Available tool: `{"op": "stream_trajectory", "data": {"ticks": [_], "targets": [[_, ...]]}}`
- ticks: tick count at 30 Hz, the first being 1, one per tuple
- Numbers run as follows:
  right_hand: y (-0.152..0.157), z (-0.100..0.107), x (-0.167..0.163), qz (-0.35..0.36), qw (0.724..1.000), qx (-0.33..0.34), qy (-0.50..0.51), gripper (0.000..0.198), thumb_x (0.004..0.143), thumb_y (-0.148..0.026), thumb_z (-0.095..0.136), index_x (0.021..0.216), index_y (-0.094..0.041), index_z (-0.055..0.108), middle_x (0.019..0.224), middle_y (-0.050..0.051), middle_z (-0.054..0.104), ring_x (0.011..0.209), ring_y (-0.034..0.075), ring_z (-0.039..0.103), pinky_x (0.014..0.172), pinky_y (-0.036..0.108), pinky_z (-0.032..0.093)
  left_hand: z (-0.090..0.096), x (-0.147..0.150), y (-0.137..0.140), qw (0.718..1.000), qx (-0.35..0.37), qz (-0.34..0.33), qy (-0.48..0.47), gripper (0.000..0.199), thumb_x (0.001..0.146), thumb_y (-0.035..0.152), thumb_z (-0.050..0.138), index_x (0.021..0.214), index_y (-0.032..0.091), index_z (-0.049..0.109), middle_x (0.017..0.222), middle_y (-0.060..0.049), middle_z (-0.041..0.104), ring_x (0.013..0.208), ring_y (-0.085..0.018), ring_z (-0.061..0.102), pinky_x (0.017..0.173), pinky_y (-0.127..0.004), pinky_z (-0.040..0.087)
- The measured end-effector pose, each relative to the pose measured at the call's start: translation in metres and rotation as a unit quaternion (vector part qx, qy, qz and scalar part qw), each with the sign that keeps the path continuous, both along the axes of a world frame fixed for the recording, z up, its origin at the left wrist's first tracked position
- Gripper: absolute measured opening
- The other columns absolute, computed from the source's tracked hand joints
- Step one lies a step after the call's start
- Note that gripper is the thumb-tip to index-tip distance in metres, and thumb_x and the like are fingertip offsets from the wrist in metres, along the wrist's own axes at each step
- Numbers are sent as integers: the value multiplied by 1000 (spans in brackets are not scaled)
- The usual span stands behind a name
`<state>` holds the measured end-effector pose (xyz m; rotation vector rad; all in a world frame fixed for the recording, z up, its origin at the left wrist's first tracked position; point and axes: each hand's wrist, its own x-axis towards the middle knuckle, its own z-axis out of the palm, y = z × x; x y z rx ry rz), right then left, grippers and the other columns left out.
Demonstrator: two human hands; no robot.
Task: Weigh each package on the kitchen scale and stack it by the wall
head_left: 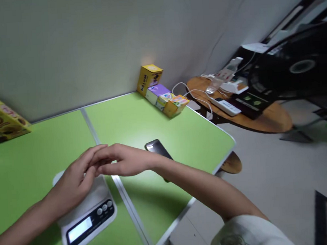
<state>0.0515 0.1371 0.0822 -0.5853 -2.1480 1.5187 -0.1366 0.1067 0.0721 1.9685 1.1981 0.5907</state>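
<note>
A white kitchen scale (88,221) with a lit display lies on the green table, below my left hand (80,177). My left hand reaches in from the left above the weighing plate, fingers stretched out and partly covered. Its fingers meet those of my right hand (118,160), which comes across from the right. The right fingers are extended and loosely bent, with a gap above the thumb. I see no object between the hands, though the overlapping fingertips hide part of that spot. A dark smartphone (158,148) lies beyond my right wrist, partly covered by the forearm.
Small cartons, a yellow box (149,78), a purple one (159,89) and an orange one (176,104), stand along the wall side of the green table (124,117). At left is a yellow snack box (3,120). A round wooden table (272,118) holds a power strip (225,105) and cables.
</note>
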Motion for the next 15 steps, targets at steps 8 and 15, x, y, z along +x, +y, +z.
{"op": "stream_trajectory", "data": {"ticks": [8,15], "targets": [[3,-70,181,-416,894,-81,143,15,77,-29,65,85,-18,69,84,4,73,83,16,68,86,35,52,-29,177,32,984,-118,-87,-101,67,80,25,47,146,18,37,152,-12,41,135,-26,46,112,-45,38],[69,-151,306,-768,619,-28,161,30,76,-27,50,103,-20,60,109,8,69,106,20,63,101,45,45,-70,302,94,985,-146,-48,-80,59,95,41,29,147,14,36,157,-10,32,147,-20,26,120,-37,19]]}}
